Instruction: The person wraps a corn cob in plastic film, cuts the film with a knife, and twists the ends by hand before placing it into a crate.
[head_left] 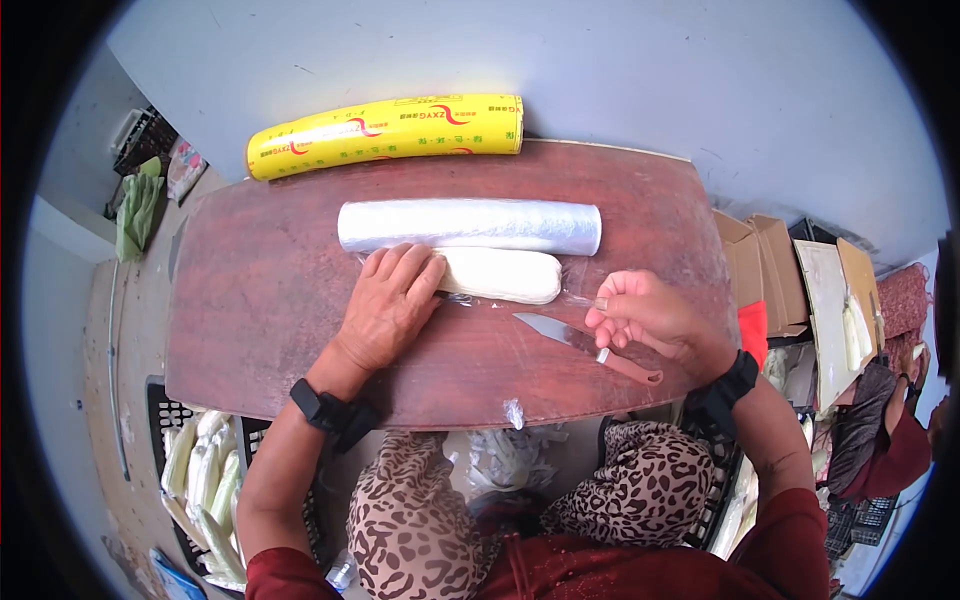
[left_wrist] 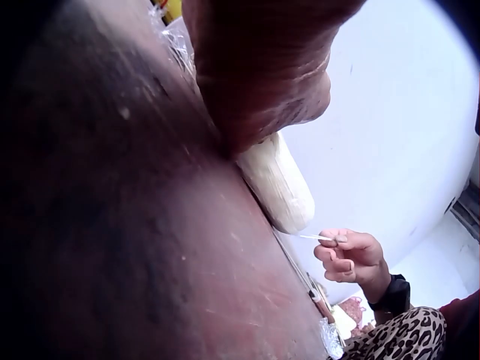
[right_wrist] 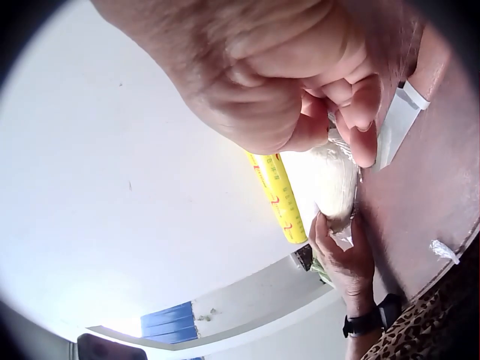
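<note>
A white, rounded, oblong bundle [head_left: 503,275] in clear film lies across the table, against a roll of clear cling film [head_left: 470,227] behind it. My left hand [head_left: 392,300] grips its left end, fingers over the top and thumb on the near side, as the right wrist view also shows. From the bundle's right end a thin twist of cling film [left_wrist: 315,237] stretches out. My right hand [head_left: 645,312] pinches the tip of that film between thumb and forefinger, other fingers curled. A knife [head_left: 570,335] lies just below the right hand, blade pointing left.
A yellow printed roll [head_left: 385,138] lies along the table's back edge by the wall. A crumpled film scrap [head_left: 514,413] sits at the front edge. Crates of pale long vegetables [head_left: 205,465] flank my legs. Cardboard boxes [head_left: 765,270] stand at right, near another person's arm [head_left: 900,395].
</note>
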